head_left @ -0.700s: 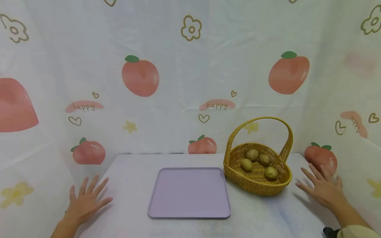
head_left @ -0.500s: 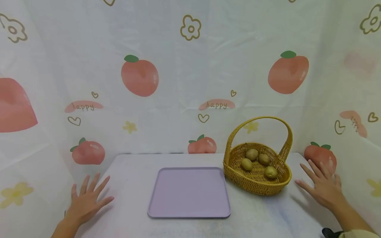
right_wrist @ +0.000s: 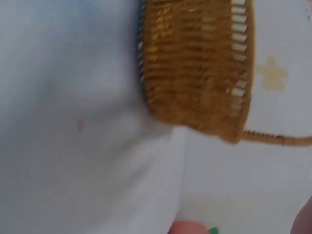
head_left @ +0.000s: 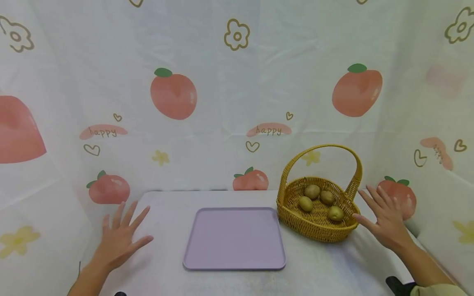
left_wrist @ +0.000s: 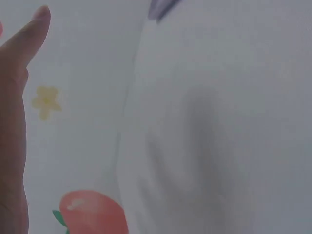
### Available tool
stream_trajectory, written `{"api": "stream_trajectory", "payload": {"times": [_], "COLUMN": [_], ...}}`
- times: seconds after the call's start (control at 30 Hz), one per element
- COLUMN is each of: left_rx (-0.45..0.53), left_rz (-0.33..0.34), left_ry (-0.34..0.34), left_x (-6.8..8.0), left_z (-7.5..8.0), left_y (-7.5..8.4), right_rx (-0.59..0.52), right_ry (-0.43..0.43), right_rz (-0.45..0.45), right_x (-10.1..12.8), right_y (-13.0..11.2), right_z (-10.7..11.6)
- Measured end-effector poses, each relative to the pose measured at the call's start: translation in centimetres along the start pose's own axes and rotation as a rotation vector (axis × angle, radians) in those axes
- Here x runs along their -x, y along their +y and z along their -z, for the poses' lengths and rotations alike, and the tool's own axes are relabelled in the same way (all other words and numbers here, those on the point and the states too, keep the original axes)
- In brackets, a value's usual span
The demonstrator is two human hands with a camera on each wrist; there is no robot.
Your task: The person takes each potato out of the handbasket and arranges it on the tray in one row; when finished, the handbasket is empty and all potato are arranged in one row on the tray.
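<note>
White bench [head_left: 168, 246] has a lilac rectangular tray [head_left: 235, 240], my left fingers [head_left: 140, 219] spread and right fingers [head_left: 369, 201] splayed near a golden wicker basket [head_left: 314, 231].

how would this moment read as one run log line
left hand: fingers spread, holding nothing | right hand: fingers spread beside basket, holding nothing | basket: holds four roundish items | tray: left of basket
</note>
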State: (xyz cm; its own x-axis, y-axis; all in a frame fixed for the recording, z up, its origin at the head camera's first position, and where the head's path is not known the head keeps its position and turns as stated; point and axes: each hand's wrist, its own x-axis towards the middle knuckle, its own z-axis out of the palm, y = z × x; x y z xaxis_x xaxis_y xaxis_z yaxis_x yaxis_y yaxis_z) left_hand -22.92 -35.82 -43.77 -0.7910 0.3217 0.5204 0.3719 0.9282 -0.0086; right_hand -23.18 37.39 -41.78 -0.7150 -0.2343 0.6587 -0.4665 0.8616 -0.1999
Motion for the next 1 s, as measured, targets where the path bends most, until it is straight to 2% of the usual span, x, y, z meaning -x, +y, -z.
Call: {"api": "stream_trajectory", "payload": {"times": [0.23,0.4,0.53,0.67,0.83,1.0], "left_rx": [0.051,0.148,0.275,0.428,0.613,0.788], "left_rz": [-0.065,-0.101,-0.060,0.006,0.078,0.131], "left_ry": [0.059,0.099,0.108,0.076,0.034,-0.011], "left_x": [-2.4,-3.6,-3.7,-3.6,-3.5,-3.2], "left_z": [0.9,0.9,0.3,-0.6,-1.6,-2.9], "left_y": [2.3,3.8,4.8,5.9,7.2,7.9], "right_rx": [-0.190,-0.301,-0.329,-0.373,-0.505,-0.650], "right_ry": [0.015,-0.049,-0.158,-0.276,-0.415,-0.556], "right_rz": [0.000,-0.026,-0.097,-0.210,-0.315,-0.370], "right_x": [-2.9,-5.3,-7.5,-9.4,-11.5,-13.0], "right_y": [-2.4,-3.5,-4.1,-4.4,-4.1,-3.2], "right_z": [-0.5,-0.9,-1.4,-2.0,-3.1,-4.9]}}
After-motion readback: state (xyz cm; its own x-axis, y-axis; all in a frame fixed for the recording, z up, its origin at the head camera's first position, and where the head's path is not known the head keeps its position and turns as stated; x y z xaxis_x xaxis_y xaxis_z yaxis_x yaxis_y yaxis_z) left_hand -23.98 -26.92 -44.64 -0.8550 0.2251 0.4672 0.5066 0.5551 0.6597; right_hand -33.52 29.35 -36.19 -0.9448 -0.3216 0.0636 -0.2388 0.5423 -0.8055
